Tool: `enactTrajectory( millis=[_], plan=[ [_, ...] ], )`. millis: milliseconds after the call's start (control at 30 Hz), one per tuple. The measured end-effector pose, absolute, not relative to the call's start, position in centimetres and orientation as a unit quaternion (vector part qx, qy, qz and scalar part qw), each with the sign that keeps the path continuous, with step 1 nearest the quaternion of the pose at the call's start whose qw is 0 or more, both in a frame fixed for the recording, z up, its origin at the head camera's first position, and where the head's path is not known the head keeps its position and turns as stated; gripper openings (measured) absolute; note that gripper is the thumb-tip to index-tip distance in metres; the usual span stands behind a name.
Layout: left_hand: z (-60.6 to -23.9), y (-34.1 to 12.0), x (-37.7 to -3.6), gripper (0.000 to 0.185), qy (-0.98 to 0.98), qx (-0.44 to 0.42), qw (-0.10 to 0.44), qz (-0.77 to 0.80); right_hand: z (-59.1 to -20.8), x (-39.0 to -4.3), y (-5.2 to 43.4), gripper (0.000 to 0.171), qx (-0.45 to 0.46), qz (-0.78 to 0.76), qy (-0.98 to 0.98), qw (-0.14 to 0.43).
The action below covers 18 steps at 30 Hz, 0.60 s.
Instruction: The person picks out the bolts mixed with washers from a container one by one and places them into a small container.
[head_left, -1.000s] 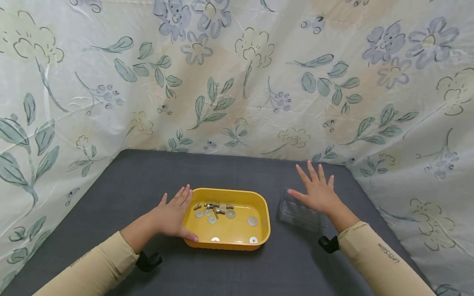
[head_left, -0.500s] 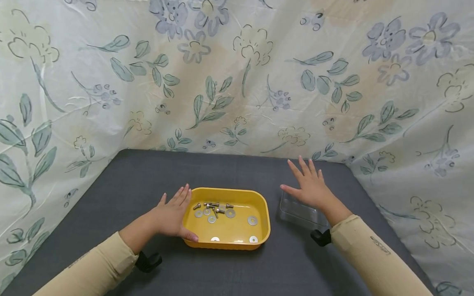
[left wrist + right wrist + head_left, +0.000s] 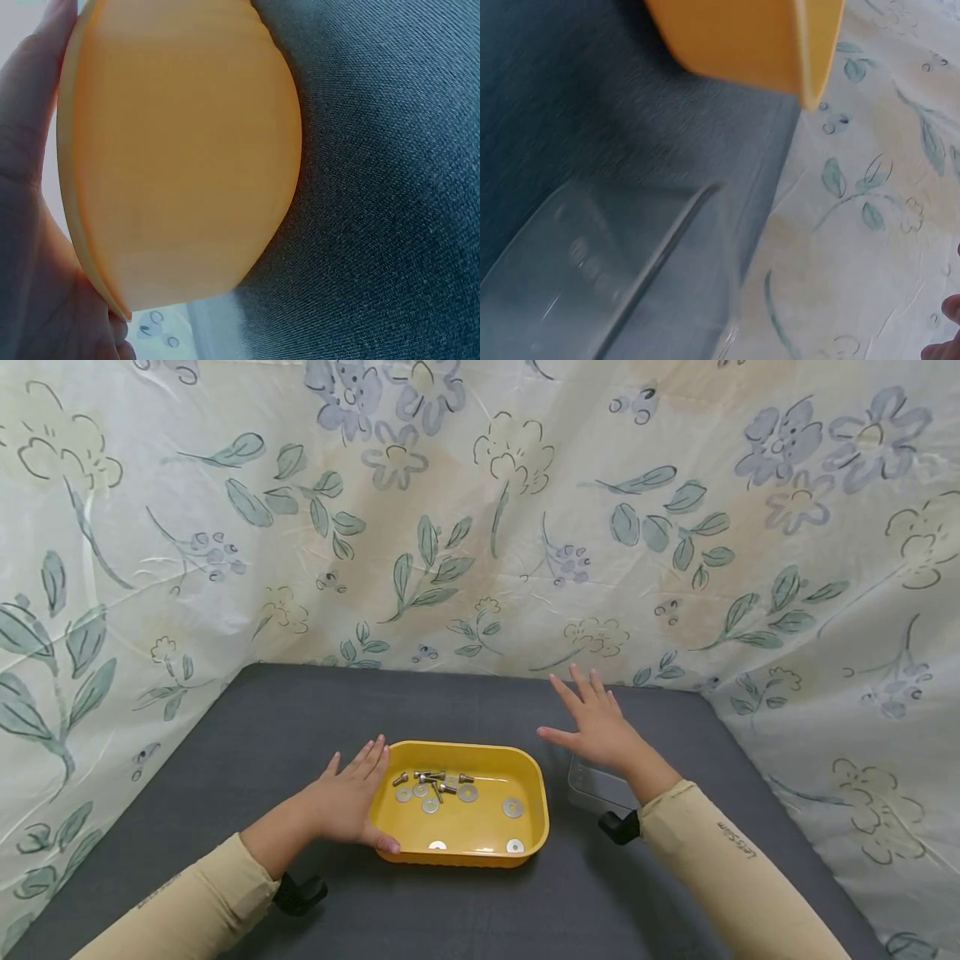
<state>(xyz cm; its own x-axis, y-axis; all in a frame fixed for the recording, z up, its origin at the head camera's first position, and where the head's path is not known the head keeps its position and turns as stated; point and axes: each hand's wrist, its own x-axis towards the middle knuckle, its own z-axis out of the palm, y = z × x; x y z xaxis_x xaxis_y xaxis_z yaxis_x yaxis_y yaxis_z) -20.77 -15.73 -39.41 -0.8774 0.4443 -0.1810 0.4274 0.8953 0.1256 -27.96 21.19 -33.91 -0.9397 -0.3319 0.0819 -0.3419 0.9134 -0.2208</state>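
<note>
A yellow plastic tray [image 3: 491, 858] holds several small bolts [image 3: 437, 789] and several flat metal washers [image 3: 512, 807]. My left hand [image 3: 343, 804] rests along the tray's left rim, fingers extended toward the back corner and thumb at the near left corner. In the left wrist view, the hand lies against the rim of the tray [image 3: 180, 157]. My right hand [image 3: 600, 735], holding nothing, is in the air with fingers spread, between the tray and a clear plastic box [image 3: 600, 785]. The forearm partly covers that box in the head view.
Both stand on a dark grey cloth-covered table [image 3: 480, 910]. A floral curtain [image 3: 465, 568] closes off the back and both sides. Black straps [image 3: 300, 895] show at the wrists, below the beige sleeves [image 3: 738, 868].
My right hand has moved left, from over the clear box toward the tray's right side, with fingers still spread. The left hand and the tray have stayed put.
</note>
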Motion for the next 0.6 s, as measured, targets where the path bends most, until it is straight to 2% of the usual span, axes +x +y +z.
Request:
enactTrajectory(
  millis=[300, 600],
  plan=[
    [-39.4, -15.8, -20.9, 0.134, 0.967, 0.228, 0.101, 0.051, -33.2, -28.6, 19.0, 0.086, 0.200, 0.174, -0.964, 0.007],
    [-39.3, -15.7, -20.9, 0.134, 0.967, 0.226, 0.106, 0.050, -33.6, -29.5, 16.6, 0.050, 0.227, 0.259, -0.939, -0.016]
  ],
)
